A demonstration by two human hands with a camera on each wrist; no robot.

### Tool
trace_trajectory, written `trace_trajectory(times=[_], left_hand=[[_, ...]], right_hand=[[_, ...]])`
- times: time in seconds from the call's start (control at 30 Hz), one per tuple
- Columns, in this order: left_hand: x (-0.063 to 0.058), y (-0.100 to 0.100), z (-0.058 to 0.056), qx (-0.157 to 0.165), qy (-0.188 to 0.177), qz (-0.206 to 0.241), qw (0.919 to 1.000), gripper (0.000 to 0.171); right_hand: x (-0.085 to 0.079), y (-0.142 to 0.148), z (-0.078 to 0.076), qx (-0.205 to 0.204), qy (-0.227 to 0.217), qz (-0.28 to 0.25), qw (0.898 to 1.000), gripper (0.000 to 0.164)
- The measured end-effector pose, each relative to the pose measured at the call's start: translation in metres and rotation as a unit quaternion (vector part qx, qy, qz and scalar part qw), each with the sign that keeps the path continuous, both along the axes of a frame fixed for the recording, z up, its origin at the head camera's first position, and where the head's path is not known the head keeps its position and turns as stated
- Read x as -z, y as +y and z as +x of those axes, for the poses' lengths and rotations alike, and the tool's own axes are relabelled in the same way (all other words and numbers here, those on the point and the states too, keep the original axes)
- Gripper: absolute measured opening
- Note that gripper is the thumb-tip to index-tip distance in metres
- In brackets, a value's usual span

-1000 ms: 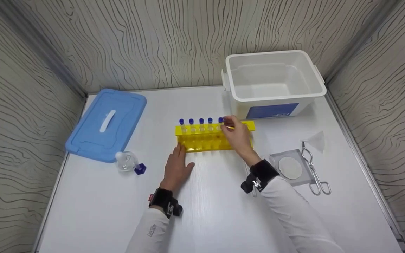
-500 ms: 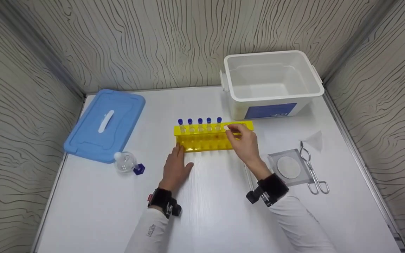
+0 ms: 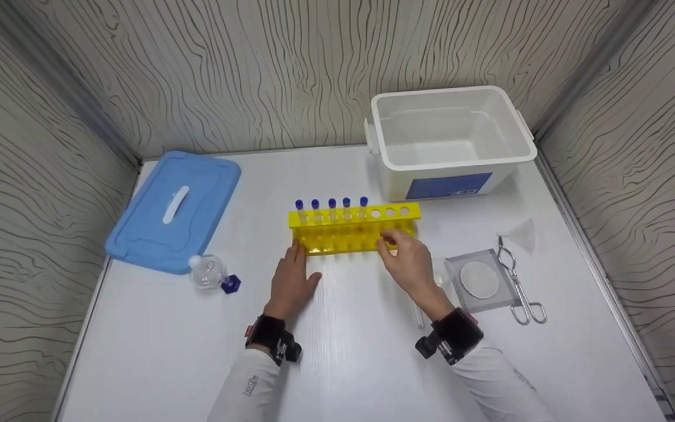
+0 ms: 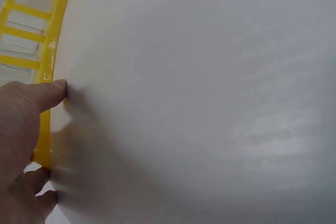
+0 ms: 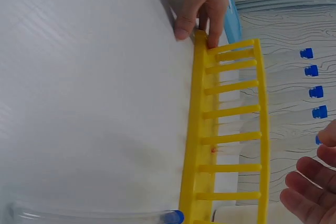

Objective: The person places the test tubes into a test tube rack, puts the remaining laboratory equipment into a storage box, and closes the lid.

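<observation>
So, I had the left hand [image 3: 290, 284] up against the left end of the yellow rack [image 3: 343, 245], its grip loose, fingers touching that end and the thumb spread out over the table [image 3: 343, 357]. My right hand [image 3: 409, 261] sat at the rack's right front, grip partway open with the fingers loosely bent. The rack stood around the middle of the table, pretty much parallel to the far edge, with five blue-capped tubes [image 3: 332, 205] upright in its holes, starting from the left end. My right wrist cam also showed another capped tube [image 5: 94, 216] lying on the table, cap end by the rack.

As for the rest, I had the blue lid [image 3: 162, 225] flat by the far left corner, with a clear glass piece [image 3: 205, 272] just beside its near end and a purple six-sided base [image 3: 231, 284] on that. The white bin [image 3: 393, 183] stood in the far right corner. Towards the right edge were a gray gauze square [image 3: 503, 293], metal tongs [image 3: 519, 287] lying along it, and a clear funnel [image 3: 524, 234] by their tip.
</observation>
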State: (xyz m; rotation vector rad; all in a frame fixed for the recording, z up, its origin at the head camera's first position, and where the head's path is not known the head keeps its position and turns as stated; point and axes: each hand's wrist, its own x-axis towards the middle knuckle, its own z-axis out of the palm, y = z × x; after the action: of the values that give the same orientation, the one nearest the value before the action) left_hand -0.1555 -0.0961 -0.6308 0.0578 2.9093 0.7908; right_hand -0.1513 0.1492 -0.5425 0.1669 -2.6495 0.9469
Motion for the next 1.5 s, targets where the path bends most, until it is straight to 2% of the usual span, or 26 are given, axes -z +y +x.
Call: trace_trajectory(times=[0.17,0.33,0.6,0.83,1.1,1.33,1.5], left_hand=[[0.0,0.0,0.0,-0.003,-0.008,-0.003,1.0,0.085],[0.0,0.0,0.0,-0.005,-0.008,-0.003,1.0,0.086],[0.003,-0.002,0.0,0.001,0.001,0.008,1.0,0.083],[0.004,-0.001,0.0,-0.004,-0.007,0.002,1.0,0.085],[0.005,-0.001,-0.002,-0.003,-0.006,-0.005,1.0,0.085],[0.004,-0.001,-0.002,-0.004,-0.002,-0.005,1.0,0.085],[0.003,-0.001,-0.001,0.001,0.0,-0.003,1.0,0.085]], right_hand=[[0.018,0.0,0.006,0.01,-0.051,0.048,0.997,0.022],[0.032,0.002,0.006,0.02,-0.101,0.071,0.992,0.031],[0.055,0.003,0.006,0.037,-0.144,0.091,0.985,0.043],[0.071,0.002,0.007,0.051,-0.171,0.096,0.979,0.05],[0.075,0.002,0.007,0.065,-0.204,0.103,0.971,0.056],[0.074,-0.001,0.006,0.064,-0.193,0.159,0.966,0.058],[0.073,-0.001,0.007,0.059,-0.178,0.167,0.968,0.056]])
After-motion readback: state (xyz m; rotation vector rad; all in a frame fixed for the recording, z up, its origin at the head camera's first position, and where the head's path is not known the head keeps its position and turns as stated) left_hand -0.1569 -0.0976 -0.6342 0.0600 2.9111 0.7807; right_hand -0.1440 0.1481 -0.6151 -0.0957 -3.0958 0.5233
